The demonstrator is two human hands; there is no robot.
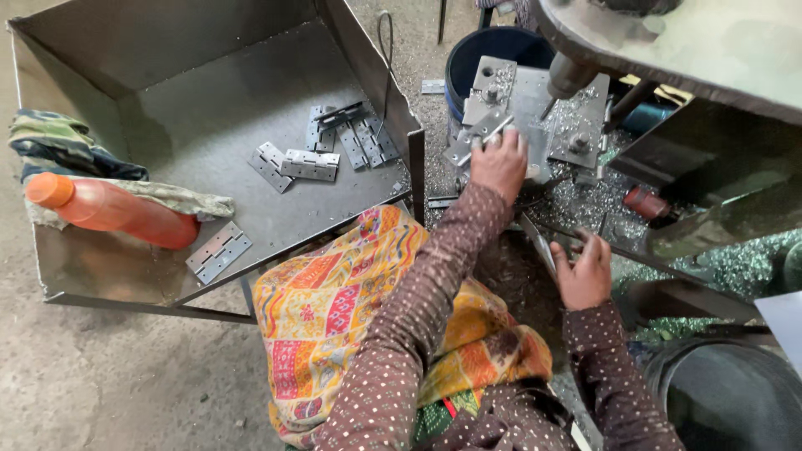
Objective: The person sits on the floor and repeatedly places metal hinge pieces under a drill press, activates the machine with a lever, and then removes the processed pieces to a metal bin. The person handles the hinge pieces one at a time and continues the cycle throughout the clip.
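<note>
A: What is the left hand (pixel 499 163) doing?

B: It reaches far out to the drill table (pixel 525 104) and its fingers curl down on a metal hinge (pixel 478 134) that lies on the jig plate, just left of the drill bit (pixel 547 107). It looks pressed onto the hinge rather than pinching it, though the fingertips partly hide the contact.

A: And the right hand (pixel 585 271)?

B: It is nearer and to the right, fingers spread loosely over a dark bar (pixel 643 266) amid the metal shavings (pixel 576 196). I cannot tell whether it grips the bar or only rests on it.

A: How far along is the work?

B: Hard to judge exactly. The big steel tray (pixel 209 134) on the left holds a small cluster of hinges (pixel 334 146) toward its far right, and one lone hinge (pixel 217 250) near its front edge by an orange bottle (pixel 113 213) lying on a cloth (pixel 58 146). Whether those are drilled or waiting, I cannot tell from here. The thick shavings suggest much drilling is done, and the one hinge under the bit seems the piece in hand.

A: Anything else nearby?

B: A blue bucket (pixel 493 46) beyond the table, and a patterned cloth (pixel 334 309) across the person's lap.
</note>
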